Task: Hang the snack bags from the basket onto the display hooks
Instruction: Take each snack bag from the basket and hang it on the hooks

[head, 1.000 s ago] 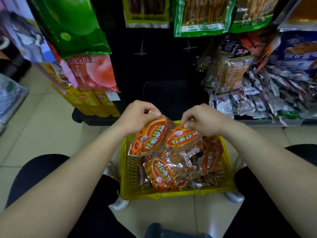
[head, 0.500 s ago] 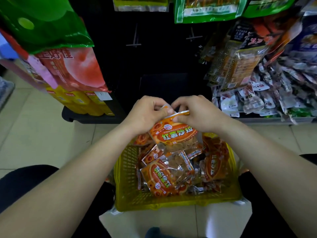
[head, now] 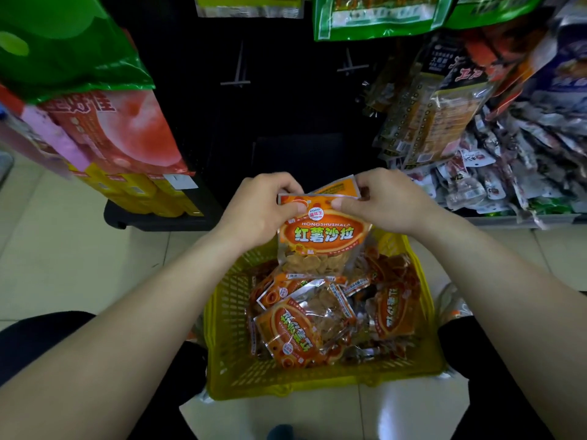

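Two orange snack bags [head: 322, 236] are stacked front to back and held upright above the yellow basket [head: 222, 315]. My left hand [head: 263, 204] pinches their top left corner and my right hand [head: 384, 198] pinches the top right edge. The rear bag's top peeks out behind the front one. Several more orange bags [head: 301, 331] lie in the basket on the floor between my knees. Two bare metal display hooks [head: 236, 71] [head: 351, 65] stick out of the dark panel straight ahead, above my hands.
Green and pink bags [head: 104, 128] hang on the left over yellow boxes [head: 143, 195]. Packed snack bags [head: 441, 115] hang at the right above a shelf heaped with small packets [head: 508, 173]. Green-edged bags [head: 378, 17] hang along the top. Tiled floor surrounds the basket.
One second ago each hand held its own bag over the basket. The two bags have since been brought together, turned upright and lifted; the view tilted up slightly.
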